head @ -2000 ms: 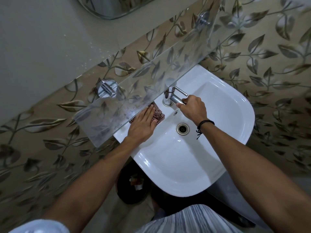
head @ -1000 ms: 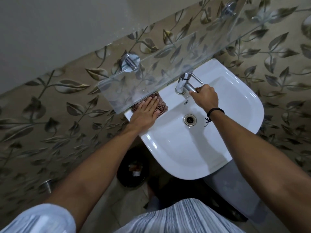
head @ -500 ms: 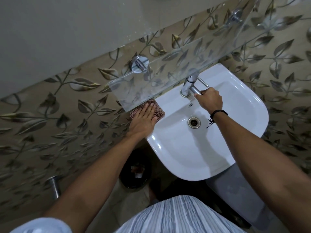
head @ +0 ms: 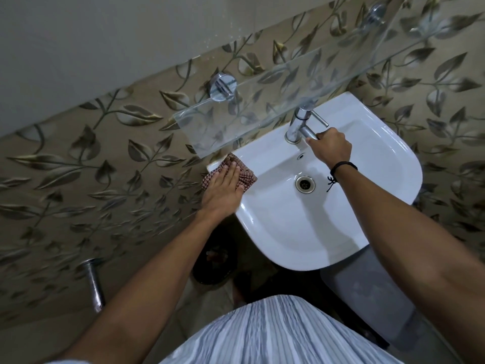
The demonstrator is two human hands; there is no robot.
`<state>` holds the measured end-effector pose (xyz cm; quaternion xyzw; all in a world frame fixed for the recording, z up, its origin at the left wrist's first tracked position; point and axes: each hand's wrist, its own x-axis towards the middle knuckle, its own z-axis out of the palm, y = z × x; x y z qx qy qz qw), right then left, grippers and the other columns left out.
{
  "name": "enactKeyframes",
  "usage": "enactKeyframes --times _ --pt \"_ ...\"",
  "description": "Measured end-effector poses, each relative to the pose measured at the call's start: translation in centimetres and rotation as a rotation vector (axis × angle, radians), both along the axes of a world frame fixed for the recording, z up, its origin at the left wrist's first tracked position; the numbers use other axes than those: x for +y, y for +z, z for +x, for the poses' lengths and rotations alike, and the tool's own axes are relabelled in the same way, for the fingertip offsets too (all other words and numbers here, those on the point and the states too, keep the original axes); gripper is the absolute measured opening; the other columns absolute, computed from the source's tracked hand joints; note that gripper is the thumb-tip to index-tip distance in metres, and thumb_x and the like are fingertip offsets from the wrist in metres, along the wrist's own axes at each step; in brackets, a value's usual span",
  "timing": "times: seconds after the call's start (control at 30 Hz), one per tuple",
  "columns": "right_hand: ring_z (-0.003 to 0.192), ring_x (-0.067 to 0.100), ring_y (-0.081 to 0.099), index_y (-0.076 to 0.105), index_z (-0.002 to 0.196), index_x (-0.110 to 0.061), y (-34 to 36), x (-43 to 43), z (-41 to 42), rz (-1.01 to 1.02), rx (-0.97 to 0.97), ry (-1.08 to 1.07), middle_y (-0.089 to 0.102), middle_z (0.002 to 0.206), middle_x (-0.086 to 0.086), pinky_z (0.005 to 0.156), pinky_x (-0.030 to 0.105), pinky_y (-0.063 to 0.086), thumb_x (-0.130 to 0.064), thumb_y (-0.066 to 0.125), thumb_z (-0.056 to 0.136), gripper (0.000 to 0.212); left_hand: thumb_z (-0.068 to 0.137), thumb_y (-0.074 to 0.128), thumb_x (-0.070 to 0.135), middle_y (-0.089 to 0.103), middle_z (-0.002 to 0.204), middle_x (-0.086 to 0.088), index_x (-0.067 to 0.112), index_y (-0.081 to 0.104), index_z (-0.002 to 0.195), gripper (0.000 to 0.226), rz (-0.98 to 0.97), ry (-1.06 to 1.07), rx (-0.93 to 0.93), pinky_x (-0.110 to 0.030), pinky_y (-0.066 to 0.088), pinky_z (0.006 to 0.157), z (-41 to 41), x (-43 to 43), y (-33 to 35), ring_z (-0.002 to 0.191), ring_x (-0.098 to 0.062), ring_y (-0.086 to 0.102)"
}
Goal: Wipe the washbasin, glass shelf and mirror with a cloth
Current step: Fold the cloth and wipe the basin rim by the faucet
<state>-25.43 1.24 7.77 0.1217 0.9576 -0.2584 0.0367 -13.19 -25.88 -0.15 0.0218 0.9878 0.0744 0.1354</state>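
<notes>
Leaf-tiled wall (head: 105, 166), white washbasin (head: 341, 232): your L hand (head: 223, 193) presses flat on the cloth (head: 246, 177) at its back-left corner, R hand (head: 330, 151) wraps the tap (head: 299, 124). Looks like basin's underway; glass shelf (head: 262, 106) & mirror left.

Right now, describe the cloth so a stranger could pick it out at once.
Find the white washbasin under the glass shelf. On its back left corner the left hand presses flat on the cloth. It is the only soft thing there, checked reddish-brown and crumpled against smooth white ceramic.
</notes>
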Motion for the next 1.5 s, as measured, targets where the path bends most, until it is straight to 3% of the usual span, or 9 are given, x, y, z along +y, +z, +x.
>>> enactKeyframes --times 0.23,0.43,0.57,0.77,1.0,1.13,1.5 --pt "0.075 0.033 0.056 0.053 0.067 -0.016 0.1 0.2 0.1 -0.018 -0.004 -0.002 0.054 0.068 0.002 0.081 0.04 0.046 -0.046 0.065 0.083 0.036 0.109 0.016 0.043 -0.011 0.169 0.006 0.022 -0.004 0.161 0.06 0.014 -0.007 0.029 -0.038 -0.008 0.127 -1.8 -1.4 0.2 0.155 -0.011 -0.011" --pt "0.073 0.033 0.054 0.045 0.058 -0.016 -0.4 0.4 -0.1 -0.046 0.009 -0.013 0.049 0.062 -0.001 0.078 0.038 0.044 -0.044 0.066 0.084 0.044 0.11 0.026 0.032 0.0 0.171 -0.004 0.01 0.008 0.161 0.059 0.097 0.091 0.061 -0.032 -0.007 0.126 0.7 -1.2 -0.2 0.157 -0.018 -0.004" --pt "0.073 0.032 0.055 0.051 0.065 -0.015 -0.6 0.5 -0.5 -0.063 0.003 -0.022 0.051 0.065 0.0 0.073 0.034 0.043 -0.044 0.068 0.083 0.037 0.11 0.024 0.032 -0.001 0.171 0.0 0.012 0.006 0.162 0.058 0.098 0.121 0.071 -0.031 -0.015 0.121 -0.3 -1.0 0.1 0.157 -0.016 -0.006" --pt "0.081 0.032 0.06 0.064 0.084 -0.011 -0.7 0.6 -0.6 -0.081 -0.036 -0.037 0.062 0.083 0.005 0.088 0.042 0.05 -0.051 0.069 0.078 0.04 0.111 0.021 0.032 -0.007 0.17 -0.003 0.01 0.002 0.161 0.058 0.085 0.123 0.052 -0.034 -0.013 0.123 1.3 0.5 0.0 0.157 -0.018 -0.007" --pt "0.088 0.034 0.063 0.058 0.083 -0.015 -0.1 0.6 -0.7 -0.139 -0.074 -0.053 0.062 0.086 0.006 0.082 0.039 0.047 -0.053 0.071 0.077 0.04 0.111 0.019 0.034 -0.005 0.17 -0.002 0.012 0.002 0.161 0.058 0.068 0.121 0.095 -0.035 -0.012 0.124 1.7 1.0 0.0 0.157 -0.016 -0.005" --pt "0.088 0.033 0.063 0.059 0.082 -0.016 0.2 0.6 -0.6 -0.148 -0.081 -0.056 0.063 0.087 0.006 0.088 0.041 0.049 -0.053 0.072 0.076 0.04 0.111 0.019 0.036 -0.009 0.17 0.0 0.014 -0.001 0.162 0.059 0.07 0.103 0.019 -0.034 -0.013 0.122 0.3 -0.2 0.4 0.156 -0.013 -0.01" --pt "0.092 0.033 0.061 0.064 0.092 -0.012 -0.2 0.6 -0.4 -0.133 -0.059 -0.059 0.063 0.094 0.007 0.094 0.045 0.048 -0.054 0.072 0.078 0.045 0.111 0.018 0.035 0.002 0.17 -0.003 0.011 0.006 0.162 0.057 0.062 0.05 0.09 -0.035 -0.013 0.123 7.1 3.5 -0.7 0.157 -0.018 0.0"
